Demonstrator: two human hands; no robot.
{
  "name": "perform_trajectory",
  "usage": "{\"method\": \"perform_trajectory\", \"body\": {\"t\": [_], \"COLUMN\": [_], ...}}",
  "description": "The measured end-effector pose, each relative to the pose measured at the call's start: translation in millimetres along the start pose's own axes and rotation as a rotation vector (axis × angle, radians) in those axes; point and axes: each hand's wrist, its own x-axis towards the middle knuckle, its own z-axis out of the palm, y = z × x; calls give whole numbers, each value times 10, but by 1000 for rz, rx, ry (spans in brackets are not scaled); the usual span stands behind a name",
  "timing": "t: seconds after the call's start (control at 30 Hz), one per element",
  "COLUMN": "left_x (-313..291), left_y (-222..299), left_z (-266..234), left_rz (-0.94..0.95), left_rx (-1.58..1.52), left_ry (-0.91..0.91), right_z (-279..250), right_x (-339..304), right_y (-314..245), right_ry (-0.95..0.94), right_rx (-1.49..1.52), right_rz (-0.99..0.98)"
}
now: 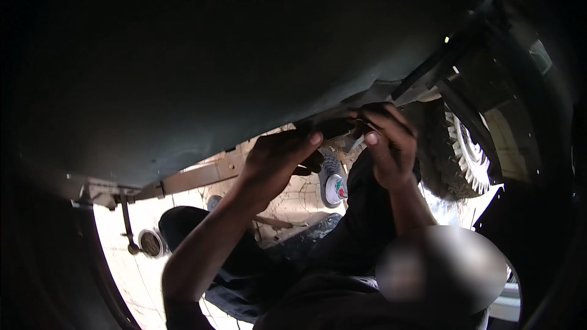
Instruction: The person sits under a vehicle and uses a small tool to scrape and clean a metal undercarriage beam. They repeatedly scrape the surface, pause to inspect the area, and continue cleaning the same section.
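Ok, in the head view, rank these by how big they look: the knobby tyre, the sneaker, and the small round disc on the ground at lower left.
1. Knobby tyre, partly hidden by the vehicle.
2. Sneaker.
3. Round disc.

Knobbly tyre (455,153), grey sneaker (333,178), round metal cap (150,243), cracked pale ground (293,192)

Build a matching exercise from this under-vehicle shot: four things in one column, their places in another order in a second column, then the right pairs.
Things:
1. left hand
2. right hand
3. tyre
4. shoe

Places:
A. far right, beside the right hand
B. on the cracked ground, between the two hands
C. raised to the dark underside, left of the shoe
D. fingers up at the underside's edge, right of the shoe

Pairs: 1-C, 2-D, 3-A, 4-B
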Motion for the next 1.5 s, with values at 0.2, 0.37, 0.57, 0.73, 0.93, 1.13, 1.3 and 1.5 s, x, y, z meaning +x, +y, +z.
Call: {"method": "perform_trajectory", "body": {"t": [0.2, 0.37, 0.57, 0.73, 0.93, 1.13, 1.3, 1.5], "left_x": [125, 170, 134, 190, 201, 117, 107, 65], "left_y": [-432, -567, -461, -493, -559, -520, -466, -469], "left_z": [-4, 24, 41, -5, 5, 230, 196, 179], "left_rz": [-11, 58, 11, 99, 62, 17, 14, -57], "left_rx": [-535, -712, -774, -792, -851, -1014, -1072, -985], "left_ry": [-170, -279, -205, -292, -300, -246, -345, -274], "right_z": [369, 412, 366, 427, 438, 502, 478, 514], "right_x": [-273, -338, -454, -308, -392, -431, -452, -458], "right_y": [-67, -217, -89, 161, 5, -139, -71, -26], "right_ry": [255, 228, 247, 241, 238, 274, 331, 367], "right_rx": [415, 233, 457, 491, 297, 175, 329, 425], "right_rz": [474, 404, 524, 510, 394, 267, 370, 471]}}
